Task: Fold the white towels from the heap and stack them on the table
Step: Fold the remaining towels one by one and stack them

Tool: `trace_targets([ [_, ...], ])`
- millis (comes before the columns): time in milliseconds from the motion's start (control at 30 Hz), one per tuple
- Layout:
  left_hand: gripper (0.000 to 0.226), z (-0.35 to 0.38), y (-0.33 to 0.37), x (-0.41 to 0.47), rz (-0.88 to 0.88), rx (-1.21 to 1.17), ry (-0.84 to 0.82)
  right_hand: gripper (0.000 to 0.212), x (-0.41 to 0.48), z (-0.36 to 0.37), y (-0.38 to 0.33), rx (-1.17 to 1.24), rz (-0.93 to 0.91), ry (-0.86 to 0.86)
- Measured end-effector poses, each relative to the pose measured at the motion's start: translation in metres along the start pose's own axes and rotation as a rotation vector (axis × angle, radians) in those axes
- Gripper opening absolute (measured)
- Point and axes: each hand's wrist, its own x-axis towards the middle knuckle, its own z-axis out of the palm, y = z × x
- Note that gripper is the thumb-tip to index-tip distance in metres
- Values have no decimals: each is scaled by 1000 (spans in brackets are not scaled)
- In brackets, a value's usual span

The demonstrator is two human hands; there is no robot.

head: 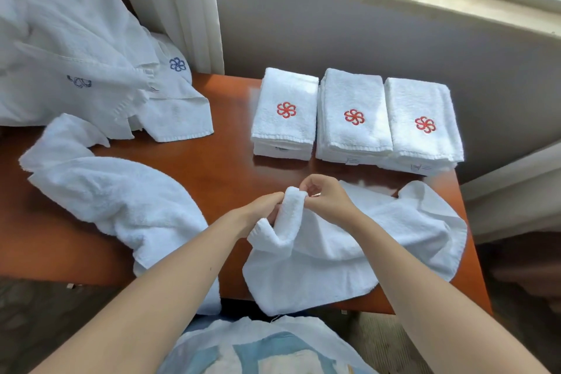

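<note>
Left hand (pixel 262 211) and right hand (pixel 326 196) both pinch one bunched corner of the towel (pixel 388 231). My worry: its edge overhangs the table (pixel 212 167), could slide off.

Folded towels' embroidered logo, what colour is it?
Red, on all three folded stacks, clearest in the head view.

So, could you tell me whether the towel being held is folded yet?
Not folded: the towel lies rumpled on the table, left hand and right hand pinching a raised corner.
</note>
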Motion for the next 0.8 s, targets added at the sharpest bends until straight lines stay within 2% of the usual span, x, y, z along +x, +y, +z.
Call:
trace_targets([
  [67,29,-1,-2,4,57,53,12,12,-2,-9,-3,29,12,-55],
  [133,21,-2,-5,7,158,205,92,6,-2,-16,-4,37,19,-67],
  [200,8,0,-3,3,332,333,171,21,-2,-20,-4,10,-6,25],
  [233,3,0,-1,1,416,374,181,28,-1,-21,-5,-43,-35,72],
  [300,8,-1,6,-3,545,506,184,40,1,-22,-8,-245,-124,74],
  [367,9,-3,16,-9,641,617,223,37,5,-22,-10,-473,-174,-2],
  [433,11,-7,24,-15,741,702,316,29,8,-22,-14,-590,-168,-8],
  [567,12,-27,29,-23,772,757,479,11,10,-16,-27,-616,-148,54],
  [800,9,-68,15,-33,629,685,733,14,13,-8,-24,-743,-131,84],
])
